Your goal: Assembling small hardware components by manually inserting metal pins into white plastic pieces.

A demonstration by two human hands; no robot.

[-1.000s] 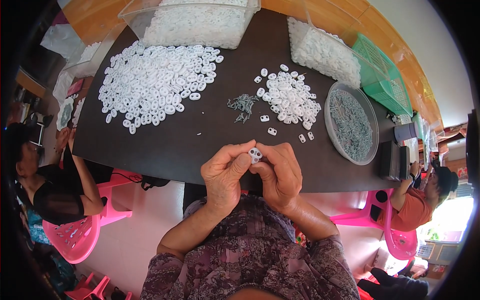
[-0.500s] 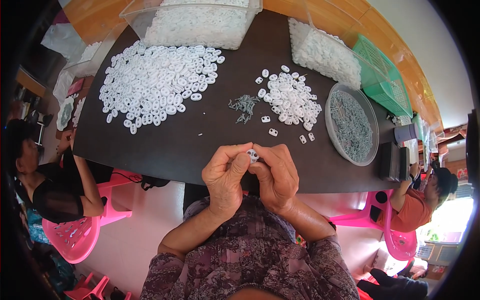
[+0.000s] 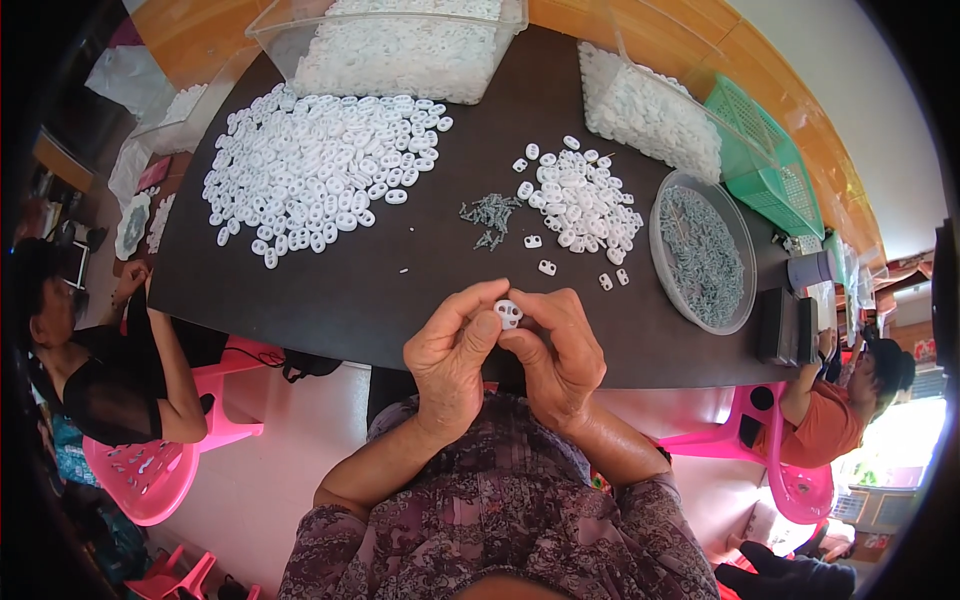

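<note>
Close to the table's front edge, my left hand [image 3: 450,345] and my right hand [image 3: 556,350] meet around a small white oval plastic piece with holes [image 3: 508,314]. Thumb and fingertips of each hand pinch it from its two sides. Whether a screw sits in it is too small to tell. Beyond my hands lies a little heap of grey screws [image 3: 490,217]. To its right is a pile of white two-holed pieces [image 3: 583,200], with a few loose ones around it. A much larger pile of white oval pieces [image 3: 320,165] spreads at the far left.
A round clear tub [image 3: 742,313] full of grey screws stands at the right, beside black boxes [image 3: 786,328]. Clear bins [image 3: 270,38] of white pieces and a green basket [image 3: 775,185] line the back. One person [image 3: 110,360] sits left, another [image 3: 830,410] right.
My fingers have shifted slightly on the white piece, and more of its holed face shows between them. The whole view has moved a little; the piles look unchanged.
</note>
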